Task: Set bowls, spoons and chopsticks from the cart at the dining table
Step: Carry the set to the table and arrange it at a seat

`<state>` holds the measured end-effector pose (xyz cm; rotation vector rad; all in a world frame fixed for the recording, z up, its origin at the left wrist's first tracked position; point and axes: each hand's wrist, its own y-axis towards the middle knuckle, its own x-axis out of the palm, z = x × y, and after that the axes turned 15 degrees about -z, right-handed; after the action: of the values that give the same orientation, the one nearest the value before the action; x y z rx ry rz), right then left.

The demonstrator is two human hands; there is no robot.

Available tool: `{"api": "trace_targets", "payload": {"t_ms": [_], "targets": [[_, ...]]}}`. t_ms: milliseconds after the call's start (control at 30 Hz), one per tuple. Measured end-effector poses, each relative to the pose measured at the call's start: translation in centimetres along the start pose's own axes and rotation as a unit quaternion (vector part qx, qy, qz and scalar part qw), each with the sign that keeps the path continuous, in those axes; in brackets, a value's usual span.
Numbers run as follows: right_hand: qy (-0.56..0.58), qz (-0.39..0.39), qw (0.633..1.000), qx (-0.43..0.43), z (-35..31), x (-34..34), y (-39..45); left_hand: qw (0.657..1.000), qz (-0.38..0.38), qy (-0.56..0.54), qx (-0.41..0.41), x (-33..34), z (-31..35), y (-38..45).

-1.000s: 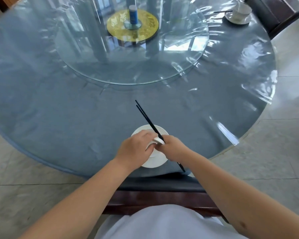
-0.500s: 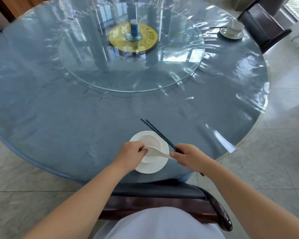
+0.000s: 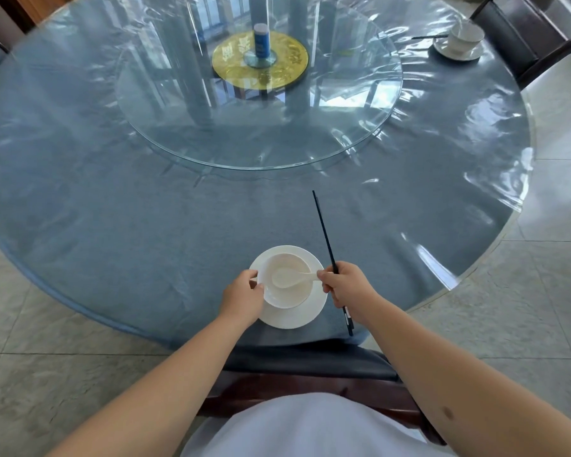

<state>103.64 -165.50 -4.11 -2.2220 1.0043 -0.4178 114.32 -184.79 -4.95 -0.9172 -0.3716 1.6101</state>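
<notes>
A white bowl [image 3: 285, 296] stands on a white saucer [image 3: 297, 316] near the front edge of the round table [image 3: 145, 232]. Inside the bowl lies a white spoon [image 3: 289, 278], its handle pointing right. My left hand [image 3: 243, 298] grips the bowl's left rim. My right hand [image 3: 346, 286] holds a pair of black chopsticks [image 3: 323, 232] just right of the saucer, tips pointing away from me, and its fingertips touch the spoon's handle end.
A glass turntable [image 3: 261, 127] with a gold disc and a blue-white canister [image 3: 261, 39] fills the table's middle. Another bowl on a saucer [image 3: 460, 44] with chopsticks sits at the far right. A dark chair [image 3: 310, 364] is tucked in front of me; another stands far right.
The spoon went from my right fingers into the bowl. The chopsticks swung from slanting over the bowl to pointing straight away, right of the saucer. My left hand shifted to the bowl's left rim.
</notes>
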Motion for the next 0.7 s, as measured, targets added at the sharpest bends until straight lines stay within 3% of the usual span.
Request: {"api": "trace_targets", "payload": {"t_ms": [133, 233, 300, 367, 433, 467, 533, 600, 700], "targets": [[-0.045, -0.014, 0.998, 0.034, 0.3, 0.1, 0.0, 1.0, -0.016, -0.019, 0.001, -0.2, 0.0, 0.0], [-0.026, 0.02, 0.998, 0.053, 0.7, -0.4, -0.7, 0.999, 0.032, -0.013, 0.014, -0.7, -0.2, -0.9], [0.039, 0.043, 0.997, 0.05, 1.2, -1.1, -1.3, 0.992, 0.094, -0.016, 0.084, -0.6, -0.4, -2.4], [0.118, 0.035, 0.992, 0.023, 1.6, -1.6, -2.1, 0.978, 0.108, 0.01, 0.176, 0.1, -0.2, -4.4], [0.198, 0.01, 0.98, -0.015, 1.5, -1.5, -3.0, 0.975, 0.034, 0.031, 0.218, 1.5, 0.3, -5.9], [0.23, -0.004, 0.973, -0.034, 1.2, -1.2, -3.4, 0.978, -0.033, 0.034, 0.201, 2.5, 0.8, -6.4], [0.285, -0.034, 0.955, -0.073, 0.3, -0.4, -4.1, 0.977, -0.182, -0.017, 0.105, 4.2, 2.2, -7.1], [0.328, -0.058, 0.937, -0.106, -0.6, 0.9, -4.6, 0.946, -0.288, -0.149, 0.014, 5.4, 3.4, -7.7], [0.35, -0.064, 0.926, -0.129, -1.5, 2.5, -4.9, 0.912, -0.327, -0.249, 0.011, 5.8, 4.2, -7.9]]}}
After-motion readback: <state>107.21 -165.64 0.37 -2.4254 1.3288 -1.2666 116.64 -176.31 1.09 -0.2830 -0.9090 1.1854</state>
